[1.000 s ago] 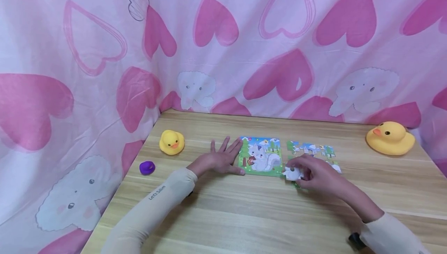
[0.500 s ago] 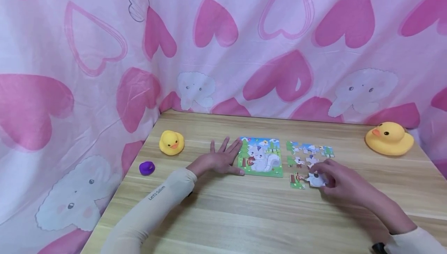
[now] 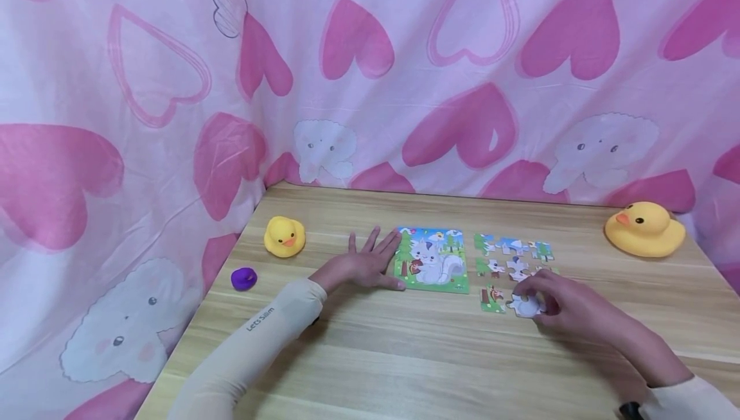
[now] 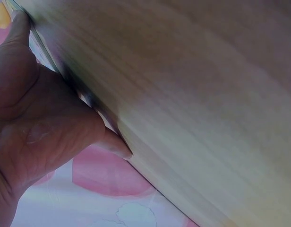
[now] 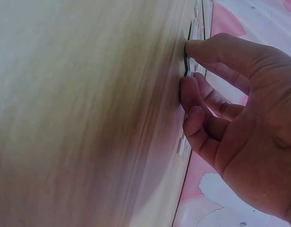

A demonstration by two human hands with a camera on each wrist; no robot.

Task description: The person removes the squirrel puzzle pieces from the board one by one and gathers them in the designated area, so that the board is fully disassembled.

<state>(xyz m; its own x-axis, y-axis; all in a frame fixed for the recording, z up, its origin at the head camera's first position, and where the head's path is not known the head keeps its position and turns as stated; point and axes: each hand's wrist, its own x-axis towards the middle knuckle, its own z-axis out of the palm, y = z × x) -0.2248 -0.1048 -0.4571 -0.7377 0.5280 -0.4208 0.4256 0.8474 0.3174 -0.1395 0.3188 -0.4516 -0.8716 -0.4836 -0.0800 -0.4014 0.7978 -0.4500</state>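
In the head view my right hand point(image 3: 569, 301) pinches a white puzzle piece point(image 3: 525, 307) low over the table. Just left of that piece lies a green-and-red puzzle piece point(image 3: 493, 299), with a narrow gap visible between them. Farther back are rows of other pieces, including a blue-topped one point(image 3: 512, 246); my fingers partly hide some at the right. My left hand point(image 3: 367, 267) lies with fingers spread, its fingertips at the left edge of a square squirrel picture point(image 3: 436, 266). The right wrist view shows curled fingers point(image 5: 195, 125) close to the tabletop.
A small yellow rubber duck point(image 3: 284, 237) and a purple toy duck point(image 3: 244, 278) sit on the left of the wooden table point(image 3: 370, 356). A larger yellow duck point(image 3: 645, 229) stands at the back right. Pink heart-print curtain point(image 3: 358, 41) encloses the table's back and left.
My right hand has carried the white piece rightward from beside the squirrel picture, past the green-and-red piece, then slightly nearer the front. The left hand has stayed in place.
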